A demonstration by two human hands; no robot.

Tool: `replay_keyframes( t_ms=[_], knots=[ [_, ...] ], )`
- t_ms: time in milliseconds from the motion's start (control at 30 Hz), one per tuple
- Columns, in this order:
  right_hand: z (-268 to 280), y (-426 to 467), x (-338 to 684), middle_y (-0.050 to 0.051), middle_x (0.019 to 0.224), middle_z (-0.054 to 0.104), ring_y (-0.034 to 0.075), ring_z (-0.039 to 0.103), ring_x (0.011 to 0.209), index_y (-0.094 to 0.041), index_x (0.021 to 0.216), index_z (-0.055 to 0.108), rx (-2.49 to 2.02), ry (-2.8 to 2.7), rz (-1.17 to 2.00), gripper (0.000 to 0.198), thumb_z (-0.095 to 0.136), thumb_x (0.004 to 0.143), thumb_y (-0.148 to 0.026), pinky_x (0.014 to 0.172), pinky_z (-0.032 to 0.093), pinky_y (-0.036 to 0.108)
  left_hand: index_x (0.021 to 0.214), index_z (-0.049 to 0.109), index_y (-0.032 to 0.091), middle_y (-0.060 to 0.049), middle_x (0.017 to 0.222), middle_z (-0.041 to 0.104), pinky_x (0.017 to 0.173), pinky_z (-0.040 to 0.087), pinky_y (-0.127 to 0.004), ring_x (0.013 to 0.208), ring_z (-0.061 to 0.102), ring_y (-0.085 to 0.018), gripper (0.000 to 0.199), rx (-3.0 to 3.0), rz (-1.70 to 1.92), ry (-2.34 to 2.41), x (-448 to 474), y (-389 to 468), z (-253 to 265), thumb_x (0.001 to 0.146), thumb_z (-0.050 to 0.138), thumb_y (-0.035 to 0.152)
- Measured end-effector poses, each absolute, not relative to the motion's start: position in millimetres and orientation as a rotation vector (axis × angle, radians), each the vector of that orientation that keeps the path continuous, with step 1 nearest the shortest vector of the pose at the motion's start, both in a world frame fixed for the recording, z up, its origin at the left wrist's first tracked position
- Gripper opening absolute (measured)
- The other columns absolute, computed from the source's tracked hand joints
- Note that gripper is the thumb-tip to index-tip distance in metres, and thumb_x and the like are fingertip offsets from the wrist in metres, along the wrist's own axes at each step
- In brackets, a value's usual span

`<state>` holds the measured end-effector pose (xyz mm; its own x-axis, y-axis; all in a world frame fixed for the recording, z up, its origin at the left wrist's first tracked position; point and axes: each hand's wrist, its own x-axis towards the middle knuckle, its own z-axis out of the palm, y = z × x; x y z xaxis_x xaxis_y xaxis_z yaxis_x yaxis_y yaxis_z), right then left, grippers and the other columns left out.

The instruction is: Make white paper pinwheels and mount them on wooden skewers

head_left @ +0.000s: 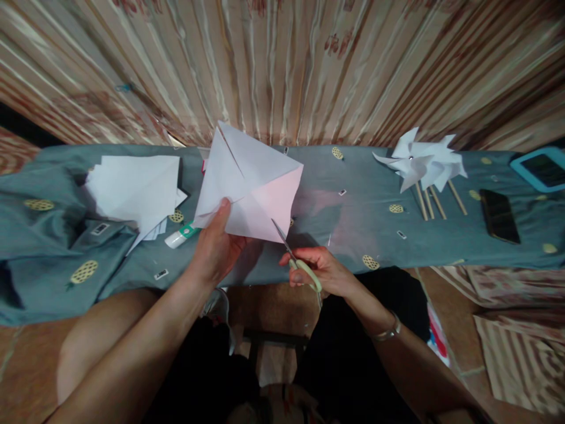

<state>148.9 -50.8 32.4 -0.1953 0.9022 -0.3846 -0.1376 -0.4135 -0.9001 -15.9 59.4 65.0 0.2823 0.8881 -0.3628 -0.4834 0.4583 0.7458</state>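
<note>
- The bench (353, 171), under a grey pineapple-print cloth, carries everything loose.
- The sheet (249, 185), square and pale, is held raised above the middle of the bench; a slit runs inward from its far corner.
- The paper pile (136, 188) lies to the left, and white pinwheels (436, 162) on sticks lie to the right.
- The left hand (218, 247) pinches the sheet's near-left part, thumb on top, fingers beneath: its grip is closed on paper.
- The right hand (322, 268) has its grip curled around the scissors' handles.
- The scissors (310, 274) lie with a blade along the sheet's near-right corner, tip pointing towards the centre; how far the blades are spread I cannot tell.
- The glue stick (180, 235) rests just beside the left hand.
- The step in hand looks like slitting this corner; I judge that a clean cut calls for a taut sheet and stopping short of the centre.
</note>
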Motion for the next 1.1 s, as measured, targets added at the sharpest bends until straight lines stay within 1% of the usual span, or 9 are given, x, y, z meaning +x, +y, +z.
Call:
replay_keyframes(
  t_ms=[167, 300, 500, 567, 700, 833, 967, 1100],
  knots=[
    [30.8, -51.2, 151.2, -0.001, 0.067, 0.065, 0.007, 0.058, 0.057, -0.013, 0.095, 0.065, -1.290, -1.059, 1.668, 0.043, 0.077, 0.069, -0.046, 0.054, 0.045, 0.019, 0.096, 0.065, 0.018, -0.004, 0.089, 0.068, 0.059, 0.052, -0.026, 0.070, 0.064, -0.016, 0.019, 0.552, 0.923, 0.861, -14.3, 53.2, 63.5, 0.089, 0.056, 0.033],
    [29.8, -51.3, 152.2, 0.000, 0.067, 0.064, 0.008, 0.058, 0.058, -0.012, 0.096, 0.066, -1.299, -1.078, 1.663, 0.047, 0.076, 0.069, -0.049, 0.053, 0.044, 0.019, 0.099, 0.063, 0.017, -0.003, 0.088, 0.067, 0.055, 0.052, -0.025, 0.068, 0.062, -0.014, 0.019, 0.539, 0.910, 0.882, -14.0, 51.4, 64.0, 0.090, 0.055, 0.032],
    [30.7, -50.6, 150.4, -0.001, 0.067, 0.065, 0.009, 0.060, 0.057, -0.013, 0.095, 0.064, -1.310, -1.056, 1.679, 0.046, 0.076, 0.069, -0.050, 0.054, 0.049, 0.021, 0.106, 0.060, 0.017, -0.005, 0.096, 0.068, 0.064, 0.055, -0.027, 0.077, 0.063, -0.016, 0.023, 0.563, 0.904, 0.889, -14.5, 52.7, 62.5, 0.090, 0.054, 0.033],
    [30.6, -50.3, 149.8, -0.001, 0.066, 0.065, 0.009, 0.060, 0.057, -0.013, 0.094, 0.065, -1.306, -1.030, 1.690, 0.048, 0.077, 0.067, -0.051, 0.054, 0.049, 0.021, 0.106, 0.061, 0.016, -0.006, 0.096, 0.068, 0.066, 0.055, -0.028, 0.078, 0.064, -0.017, 0.024, 0.553, 0.915, 0.879, -14.7, 53.1, 61.1, 0.090, 0.055, 0.034],
    [29.9, -49.6, 148.7, -0.002, 0.064, 0.064, 0.008, 0.059, 0.055, -0.014, 0.091, 0.065, -1.304, -0.970, 1.710, 0.050, 0.080, 0.062, -0.052, 0.052, 0.047, 0.020, 0.101, 0.062, 0.016, -0.006, 0.093, 0.069, 0.065, 0.055, -0.027, 0.076, 0.063, -0.017, 0.021, 0.533, 0.938, 0.849, -15.3, 53.6, 59.3, 0.088, 0.060, 0.032],
    [30.0, -49.4, 148.2, -0.002, 0.063, 0.063, 0.008, 0.058, 0.054, -0.013, 0.090, 0.065, -1.311, -0.944, 1.718, 0.049, 0.080, 0.062, -0.051, 0.051, 0.046, 0.020, 0.102, 0.061, 0.016, -0.006, 0.092, 0.069, 0.066, 0.056, -0.026, 0.078, 0.064, -0.017, 0.025, 0.531, 0.942, 0.821, -15.7, 53.8, 58.7, 0.085, 0.064, 0.033],
    [30.6, -49.1, 149.3, -0.002, 0.063, 0.063, 0.008, 0.058, 0.053, -0.013, 0.092, 0.065, -1.320, -0.962, 1.703, 0.048, 0.080, 0.064, -0.048, 0.050, 0.045, 0.020, 0.102, 0.062, 0.016, -0.007, 0.096, 0.068, 0.063, 0.055, -0.028, 0.077, 0.064, -0.018, 0.024, 0.563, 0.912, 0.855, -14.9, 52.2, 58.6, 0.086, 0.061, 0.035],
    [31.2, -48.6, 149.6, -0.001, 0.064, 0.064, 0.009, 0.059, 0.056, -0.012, 0.093, 0.065, -1.332, -0.965, 1.697, 0.052, 0.082, 0.061, -0.048, 0.051, 0.045, 0.019, 0.105, 0.062, 0.017, -0.007, 0.100, 0.066, 0.057, 0.052, -0.026, 0.077, 0.063, -0.017, 0.023, 0.574, 0.877, 0.868, -13.5, 49.1, 58.3, 0.088, 0.059, 0.033]
  ],
)
